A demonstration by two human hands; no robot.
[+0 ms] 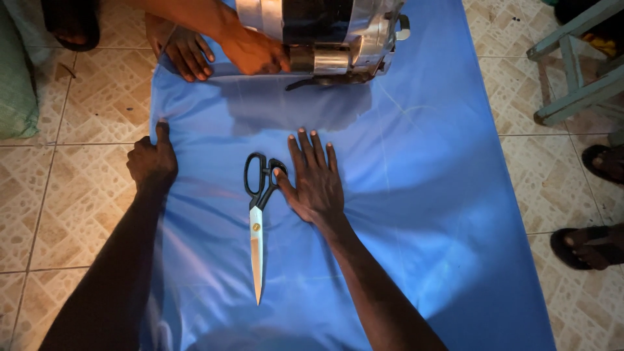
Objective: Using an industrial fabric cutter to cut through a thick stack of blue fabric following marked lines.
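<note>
head view: blue cloth (416, 195) spread flat over tiled floor (58, 214). left hand (152, 160) closed, pinching cloth's left edge. right hand (316, 180) open, flat on cloth mid-width, thumb touching black handles of scissors (257, 218); blades shut, tips toward near edge. co-worker's hands (250, 51) at far edge w/ metal cutting machine (331, 39), other hand (185, 52) pressing cloth's far left corner. progress: cloth looks laid + smoothed, no cut line seen yet. no containers in view. sandalled feet (585, 247) off right edge.

Blue fabric (416, 195), black-handled scissors (258, 214), patterned beige tiles (78, 195)
</note>
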